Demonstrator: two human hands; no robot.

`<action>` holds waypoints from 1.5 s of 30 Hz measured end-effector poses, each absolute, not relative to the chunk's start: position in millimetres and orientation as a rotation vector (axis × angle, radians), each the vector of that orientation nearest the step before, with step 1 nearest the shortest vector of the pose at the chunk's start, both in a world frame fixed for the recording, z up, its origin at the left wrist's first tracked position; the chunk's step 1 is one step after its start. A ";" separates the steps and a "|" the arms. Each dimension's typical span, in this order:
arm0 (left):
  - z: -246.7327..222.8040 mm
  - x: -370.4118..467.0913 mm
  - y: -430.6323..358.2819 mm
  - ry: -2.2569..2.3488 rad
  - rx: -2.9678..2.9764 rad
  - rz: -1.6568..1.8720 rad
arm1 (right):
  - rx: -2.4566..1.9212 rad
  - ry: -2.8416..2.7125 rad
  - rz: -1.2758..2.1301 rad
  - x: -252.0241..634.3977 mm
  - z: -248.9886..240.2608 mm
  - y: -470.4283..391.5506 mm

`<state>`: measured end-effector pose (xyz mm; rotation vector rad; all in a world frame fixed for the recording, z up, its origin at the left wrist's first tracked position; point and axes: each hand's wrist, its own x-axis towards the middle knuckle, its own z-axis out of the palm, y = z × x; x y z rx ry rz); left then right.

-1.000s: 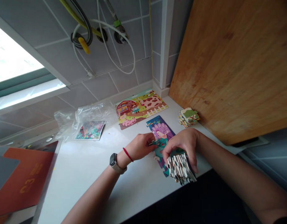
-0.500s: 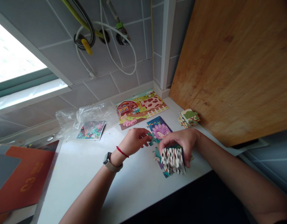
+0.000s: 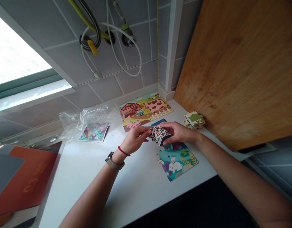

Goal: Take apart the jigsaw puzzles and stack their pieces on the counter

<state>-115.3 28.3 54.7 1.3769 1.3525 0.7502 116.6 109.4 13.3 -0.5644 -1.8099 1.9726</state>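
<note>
A stack of puzzle pieces (image 3: pixel 158 135) is sitting tilted in the centre of the frame, above a teal puzzle (image 3: pixel 190 156) and between the two hands. It is no longer covering the lower part of that puzzle: the stack has shifted toward the upper left, and a white rabbit (image 3: pixel 176 165) is now showing in full. The left hand (image 3: pixel 134 138), which was reaching to the puzzle's left edge, is now meeting the stack's left end. Attention seems to be passing from the laid pieces to the held ones, while the puzzle's middle is staying hidden.

The right hand (image 3: pixel 178 131) is keeping a firm grip around the stack. The left grip is narrowing at the fingertips, though I cannot tell whether it is pinching a piece.

Around them the white tabletop (image 3: pixel 134 186) is carrying a farm puzzle (image 3: pixel 147 109) just above centre, a second pile of pieces (image 3: pixel 194 119) to the right, and a picture card (image 3: pixel 95 132) left of centre, partly beneath a clear plastic bag (image 3: pixel 98 110). An orange box (image 3: pixel 29 177) is filling the lower left. A wooden panel (image 3: pixel 236 69) is taking up the upper right; a white cable (image 3: pixel 140 60) is looping against grey tiles (image 3: pixel 60 28), and a window (image 3: pixel 13 44) is glowing at upper left.
</note>
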 end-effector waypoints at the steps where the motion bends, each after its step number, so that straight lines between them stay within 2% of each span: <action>1: 53.8 -118.5 30.5 1.314 1.344 0.740 | -0.531 -1.805 1.989 116.7 13.0 108.9; 9: 35.4 -123.4 37.9 1.163 1.129 0.846 | -0.398 -1.728 2.243 117.3 16.0 104.9; 14: 32.1 -108.6 38.3 1.252 1.052 1.034 | -0.496 -1.628 2.174 116.0 13.5 105.9; 18: 41.1 -105.5 32.0 1.351 1.152 1.022 | -0.545 -1.535 2.118 118.7 15.7 107.7; 21: 50.0 -106.3 22.4 1.522 1.379 0.865 | -0.470 -1.426 2.196 125.2 14.8 109.4; 24: 56.4 -103.7 10.9 1.598 1.709 0.440 | -0.246 -1.446 2.378 134.5 11.6 111.5; 26: 57.7 -97.1 2.0 1.587 1.879 0.178 | 0.006 -1.599 2.583 139.5 10.9 113.2; 29: 55.6 -80.6 -12.2 1.618 1.943 -0.014 | 0.412 -1.956 2.831 142.0 13.2 115.7; 34: 51.3 -59.9 -25.1 1.769 1.956 -0.115 | 0.392 -2.245 2.759 141.6 18.6 119.8; 40: 51.2 -60.1 -23.2 1.772 1.912 -0.056 | 0.253 -2.448 2.610 145.3 28.0 121.3; 45: 49.4 -59.5 -21.5 1.747 1.900 -0.030 | 0.128 -2.452 2.682 142.0 32.4 116.8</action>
